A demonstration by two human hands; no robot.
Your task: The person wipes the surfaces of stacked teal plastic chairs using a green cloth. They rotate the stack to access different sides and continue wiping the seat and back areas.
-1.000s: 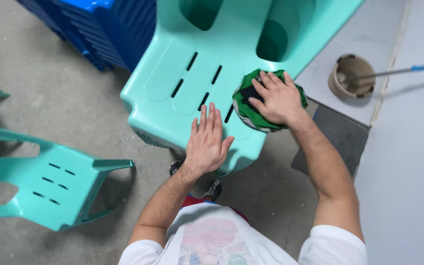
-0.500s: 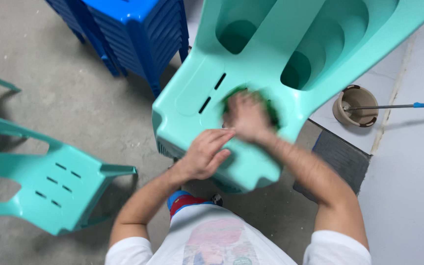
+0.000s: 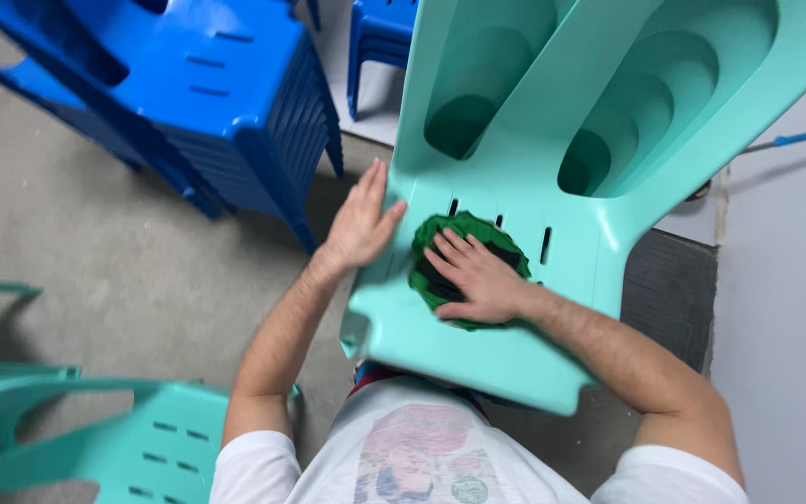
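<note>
A turquoise plastic chair (image 3: pixel 552 140) stands right in front of me, its slotted seat under my hands. My right hand (image 3: pixel 478 275) presses flat on a dark green cloth (image 3: pixel 426 280) lying on the middle of the seat. At the seat's left edge rests my left hand (image 3: pixel 358 222), fingers together and pointing up, palm against the plastic. It holds nothing.
A stack of blue plastic chairs (image 3: pixel 188 93) stands at the upper left on the grey concrete floor. Another turquoise chair (image 3: pixel 95 439) is at the lower left. More blue chairs (image 3: pixel 380 37) are at the top middle. A white wall (image 3: pixel 785 308) runs along the right.
The view has shifted so the chair fills the frame more. My right hand with the cloth has slid leftward across the seat. My left hand has moved from the seat's front to its left edge.
</note>
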